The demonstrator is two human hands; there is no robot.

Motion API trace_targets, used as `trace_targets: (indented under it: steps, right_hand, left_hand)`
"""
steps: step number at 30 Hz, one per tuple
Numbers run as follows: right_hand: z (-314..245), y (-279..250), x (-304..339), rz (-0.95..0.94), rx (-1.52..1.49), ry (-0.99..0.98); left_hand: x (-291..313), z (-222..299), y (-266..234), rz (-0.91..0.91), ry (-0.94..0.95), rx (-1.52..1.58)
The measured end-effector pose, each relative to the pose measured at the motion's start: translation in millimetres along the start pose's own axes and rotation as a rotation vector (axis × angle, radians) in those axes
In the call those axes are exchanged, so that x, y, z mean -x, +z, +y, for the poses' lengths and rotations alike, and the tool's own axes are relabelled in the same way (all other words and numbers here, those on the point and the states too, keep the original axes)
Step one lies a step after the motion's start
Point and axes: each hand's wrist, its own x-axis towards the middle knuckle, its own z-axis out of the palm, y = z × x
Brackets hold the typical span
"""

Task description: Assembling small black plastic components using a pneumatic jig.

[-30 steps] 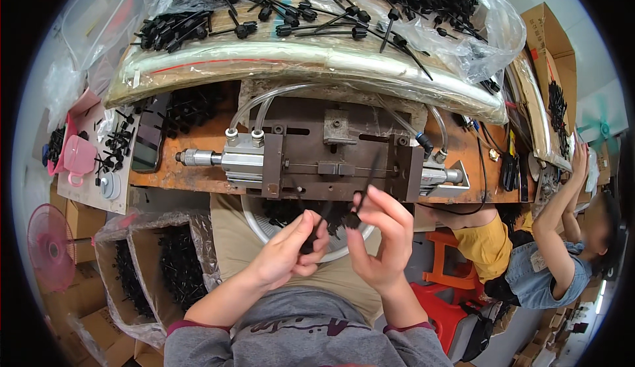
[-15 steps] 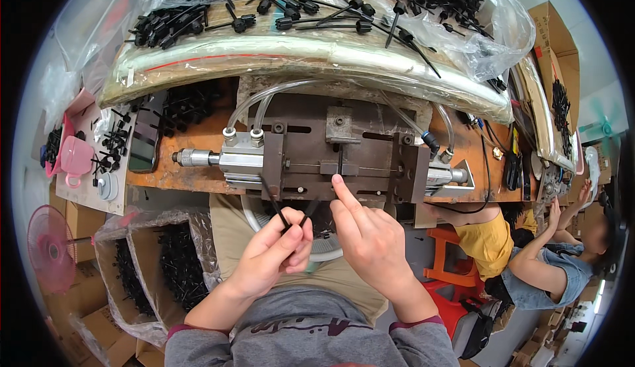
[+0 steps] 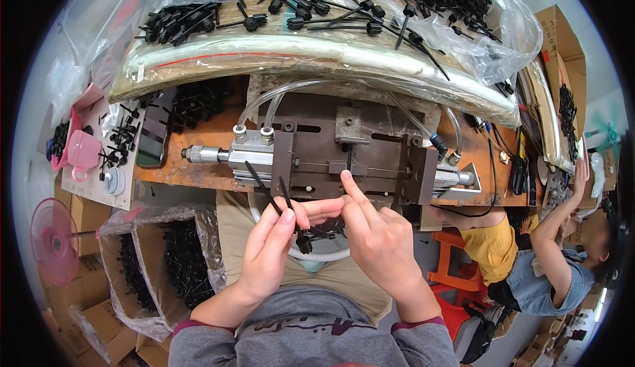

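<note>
Black plastic stems, at least one with a knobbed head, are gripped between the thumb and fingers of my left hand (image 3: pixel 266 248). One long stem (image 3: pixel 260 183) slants up to the left, and a second stem (image 3: pixel 287 195) stands beside it, with a knobbed head (image 3: pixel 303 243) below the fingers. My right hand (image 3: pixel 383 244) has its index finger stretched out and the other fingers curled. Its fingertip is at the lower end of a thin black stem (image 3: pixel 349 159) seated upright in the small block of a dark metal fixture (image 3: pixel 307 116). My left fingertips reach close to my right hand.
Silver air cylinders (image 3: pixel 251 157) with clear hoses flank the fixture. Behind it, a plastic-wrapped board (image 3: pixel 218 69) bears many black parts. Lined boxes (image 3: pixel 159 281) of black parts stand low at left, near a pink fan (image 3: pixel 54 241). A co-worker (image 3: pixel 552 268) sits at right.
My left hand has turned, its fingers straightening toward my right hand, and the held stems now show more fully. My right fingertip stays at the fixture. The co-worker's arms have moved.
</note>
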Motion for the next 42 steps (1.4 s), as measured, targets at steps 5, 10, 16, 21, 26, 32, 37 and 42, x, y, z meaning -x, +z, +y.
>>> trace_targets:
  steps: [5,10,16,21,26,32,37,42]
  right_hand:
    - [-1.2,-3.8,-3.1,0.079,-0.114,0.007]
    - [-17.5,-11.0,10.7,0.263,-0.540,-0.159]
    - [-8.9,-5.0,14.6,0.248,-0.514,-0.146]
    - [-0.4,4.7,11.4,0.212,-0.375,0.051]
    - [-0.3,12.7,2.9,0.145,-0.174,0.014]
    - [2.2,7.4,-3.6,0.100,-0.080,0.043]
    - [-0.5,0.1,-3.9,0.032,-0.045,0.062]
    - [8.5,-21.3,-19.1,0.105,-0.179,0.019]
  left_hand:
    - [1.5,-2.4,-4.8,-0.017,0.039,-0.037]
    - [-0.2,-4.9,4.1,0.000,-0.021,-0.023]
    - [4.1,-10.5,5.2,-0.007,0.004,-0.143]
    - [7.6,4.0,-4.8,0.048,-0.015,-0.227]
    - [4.2,14.4,-0.8,-0.056,-0.117,-0.043]
    - [5.1,22.8,3.2,-0.009,-0.078,-0.058]
    - [6.6,30.4,2.9,0.087,0.089,-0.288]
    - [6.2,30.7,-14.9,0.087,0.312,-0.672]
